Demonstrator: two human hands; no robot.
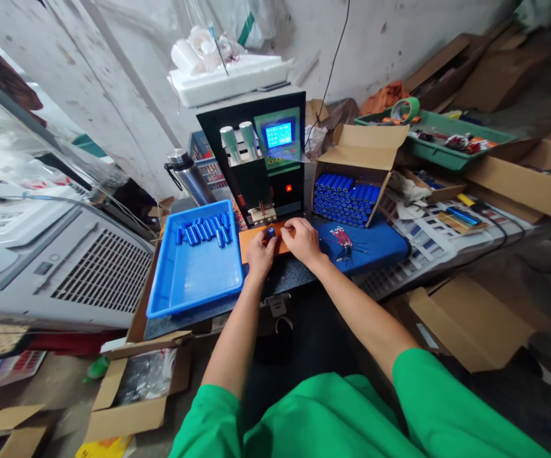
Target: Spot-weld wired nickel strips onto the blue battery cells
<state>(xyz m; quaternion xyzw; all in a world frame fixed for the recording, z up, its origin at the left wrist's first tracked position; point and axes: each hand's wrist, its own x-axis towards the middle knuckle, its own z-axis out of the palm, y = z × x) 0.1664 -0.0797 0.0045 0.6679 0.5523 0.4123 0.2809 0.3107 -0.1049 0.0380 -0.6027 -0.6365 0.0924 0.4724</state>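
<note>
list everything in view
machine: one, black, centre
block: one, orange, before machine
cylinder: one, blue, before machine
tray: one, blue, machine's left
tray cylinders: several, blue, inside
flask: one, silver, behind tray
carton: one, brown, machine's right
carton cylinders: many, blue, inside
wires: several, red-black, right of block
bin: one, green, back right
appliance: one, grey, far left
floor cartons: several, brown, both sides
left hand: one, bare, holding cylinder
right hand: one, bare, near cylinder
</note>
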